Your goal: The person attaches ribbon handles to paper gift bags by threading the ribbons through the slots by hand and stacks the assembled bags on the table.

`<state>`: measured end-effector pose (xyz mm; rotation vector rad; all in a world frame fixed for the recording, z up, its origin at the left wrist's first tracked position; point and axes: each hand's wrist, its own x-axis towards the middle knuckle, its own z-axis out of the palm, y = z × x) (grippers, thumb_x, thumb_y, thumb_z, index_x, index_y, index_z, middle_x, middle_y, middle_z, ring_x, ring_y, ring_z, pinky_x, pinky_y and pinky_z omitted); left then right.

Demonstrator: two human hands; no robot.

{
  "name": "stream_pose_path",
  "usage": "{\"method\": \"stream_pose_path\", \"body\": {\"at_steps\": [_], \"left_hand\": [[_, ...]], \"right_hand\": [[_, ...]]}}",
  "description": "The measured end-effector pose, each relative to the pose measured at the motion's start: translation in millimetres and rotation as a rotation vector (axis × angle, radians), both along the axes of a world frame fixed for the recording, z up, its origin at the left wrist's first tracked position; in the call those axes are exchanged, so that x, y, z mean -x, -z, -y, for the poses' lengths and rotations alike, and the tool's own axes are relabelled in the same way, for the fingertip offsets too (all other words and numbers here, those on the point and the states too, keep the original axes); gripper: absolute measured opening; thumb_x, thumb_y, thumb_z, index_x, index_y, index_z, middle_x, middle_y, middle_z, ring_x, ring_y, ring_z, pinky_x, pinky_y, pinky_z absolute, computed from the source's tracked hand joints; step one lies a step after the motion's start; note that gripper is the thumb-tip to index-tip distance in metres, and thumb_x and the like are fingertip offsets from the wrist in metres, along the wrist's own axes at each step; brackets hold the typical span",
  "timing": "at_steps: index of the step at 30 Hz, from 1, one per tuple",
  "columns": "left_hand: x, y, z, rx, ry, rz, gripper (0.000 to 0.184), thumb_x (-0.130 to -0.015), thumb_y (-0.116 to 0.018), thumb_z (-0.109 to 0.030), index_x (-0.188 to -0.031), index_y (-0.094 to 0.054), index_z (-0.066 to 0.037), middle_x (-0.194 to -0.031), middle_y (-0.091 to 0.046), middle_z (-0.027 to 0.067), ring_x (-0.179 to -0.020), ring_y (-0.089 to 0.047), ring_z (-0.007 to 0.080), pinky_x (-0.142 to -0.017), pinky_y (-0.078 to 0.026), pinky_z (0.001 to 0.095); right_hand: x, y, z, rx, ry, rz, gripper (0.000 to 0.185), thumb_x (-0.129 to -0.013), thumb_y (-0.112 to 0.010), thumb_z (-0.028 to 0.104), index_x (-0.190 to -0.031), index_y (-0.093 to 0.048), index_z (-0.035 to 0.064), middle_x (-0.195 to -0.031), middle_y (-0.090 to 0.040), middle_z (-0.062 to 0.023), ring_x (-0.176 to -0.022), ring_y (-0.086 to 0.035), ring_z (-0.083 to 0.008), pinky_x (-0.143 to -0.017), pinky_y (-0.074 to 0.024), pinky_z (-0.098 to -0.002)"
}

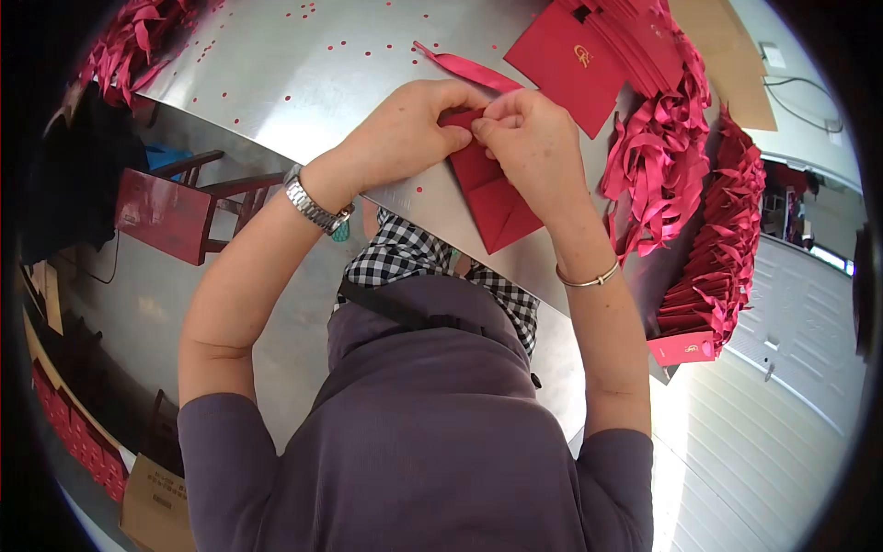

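Note:
A red paper bag (489,198) lies folded flat on the metal table (322,64), under both hands. My left hand (414,124) is bent over the bag's upper end, its thumb and fingers closed on that edge. Beside it my right hand (533,138) pinches at the same edge, its fingertips almost touching my left thumb. What the right fingertips hold is too small to make out. A pink-red ribbon (469,69) stretches over the table just beyond the hands.
Red bags with a gold print (570,60) lie stacked beyond my right hand. Ribboned bags stand in a long row (717,239) at the right edge. More ribbons (133,46) are at the far left. A red stool (166,216) stands below the table.

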<state>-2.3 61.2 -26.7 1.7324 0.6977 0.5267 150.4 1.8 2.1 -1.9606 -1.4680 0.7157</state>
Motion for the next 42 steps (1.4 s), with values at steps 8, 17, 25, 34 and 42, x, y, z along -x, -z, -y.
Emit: {"method": "stream_pose_path", "body": {"at_steps": [8, 17, 25, 34, 42], "left_hand": [[1.6, 4.3, -14.9, 0.428, 0.046, 0.122, 0.026, -0.092, -0.054, -0.018, -0.112, -0.067, -0.007, -0.087, -0.067, 0.0027, -0.066, -0.061, 0.0099, -0.063, -0.052, 0.0242], [-12.3, -22.8, -23.7, -0.353, 0.336, -0.206, 0.014, -0.084, -0.06, -0.013, -0.094, -0.066, -0.003, -0.089, -0.064, 0.0113, -0.08, -0.062, 0.0247, -0.074, -0.051, 0.035], [-12.3, -8.5, -13.1, -0.397, 0.228, -0.258, 0.013, -0.085, -0.059, -0.014, -0.09, -0.065, -0.004, -0.091, -0.065, 0.0105, -0.088, -0.061, 0.0301, -0.075, -0.05, 0.0391], [-13.3, 0.7, -16.4, -0.617, 0.152, -0.218, 0.006, -0.079, -0.06, -0.007, -0.081, -0.062, -0.002, -0.085, -0.062, 0.0126, -0.081, -0.06, 0.0321, -0.071, -0.048, 0.0387], [1.5, 2.5, -71.4, -0.672, -0.342, -0.517, 0.017, -0.088, -0.058, -0.023, -0.091, -0.071, -0.012, -0.099, -0.065, 0.0069, -0.092, -0.062, 0.0285, -0.078, -0.05, 0.0394]], "right_hand": [[-6.3, -7.7, 16.7, -0.159, -0.133, 0.07, 0.023, -0.076, -0.071, 0.008, -0.092, -0.057, -0.0018, -0.07, -0.066, -0.014, -0.065, -0.065, -0.0274, -0.062, -0.0502, -0.0358], [-6.2, -0.4, 35.8, -0.267, -0.165, 0.098, 0.023, -0.076, -0.072, 0.012, -0.091, -0.056, 0.0027, -0.067, -0.064, -0.0105, -0.061, -0.064, -0.0284, -0.056, -0.0491, -0.0376], [-14.6, -9.9, 81.6, -0.612, -0.3, 0.696, 0.035, -0.073, -0.071, 0.014, -0.105, -0.061, 0.0067, -0.069, -0.058, -0.0018, -0.06, -0.056, -0.0176, -0.054, -0.0438, -0.0304], [-19.1, 27.7, 122.2, -0.281, 0.062, 0.27, 0.095, -0.07, -0.079, 0.028, -0.142, -0.028, -0.0067, -0.14, -0.036, -0.0294, -0.125, -0.041, -0.0417, -0.103, -0.0331, -0.0477], [-25.0, 27.1, 122.6, -0.185, -0.072, 0.463, 0.087, -0.075, -0.076, 0.037, -0.14, -0.036, -0.0045, -0.141, -0.041, -0.0238, -0.13, -0.039, -0.0377, -0.107, -0.0303, -0.0458]]}}
